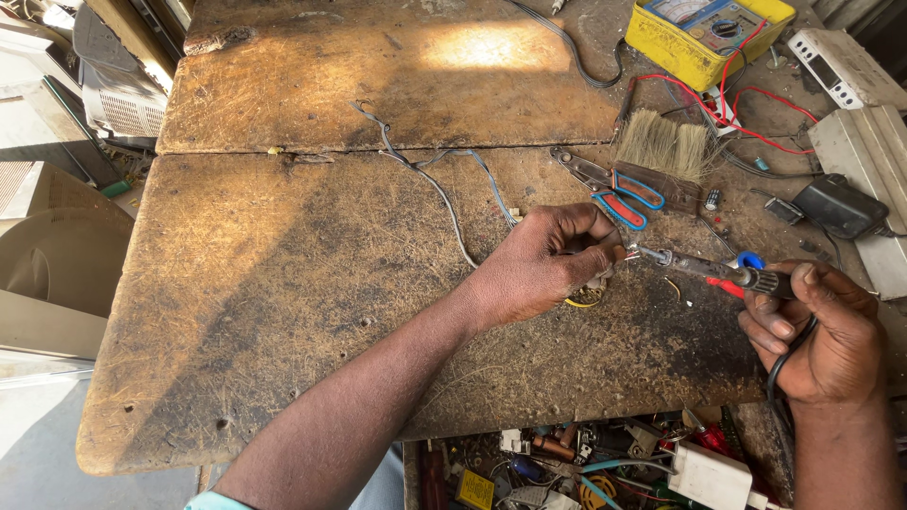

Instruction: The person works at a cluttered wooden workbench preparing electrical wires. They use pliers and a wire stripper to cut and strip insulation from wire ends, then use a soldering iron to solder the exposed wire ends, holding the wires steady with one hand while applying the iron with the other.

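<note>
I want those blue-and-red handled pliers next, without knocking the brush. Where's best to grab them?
Take the pliers by the two padded handles, coming from the near side. The handles point towards the left hand; the brush lies against the far side.

Head camera, close, looking down onto workbench [283, 283].

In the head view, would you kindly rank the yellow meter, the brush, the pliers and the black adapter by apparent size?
1. Yellow meter, though cut off at the top edge.
2. Brush and pliers: too alike to rank.
3. Black adapter.
</note>
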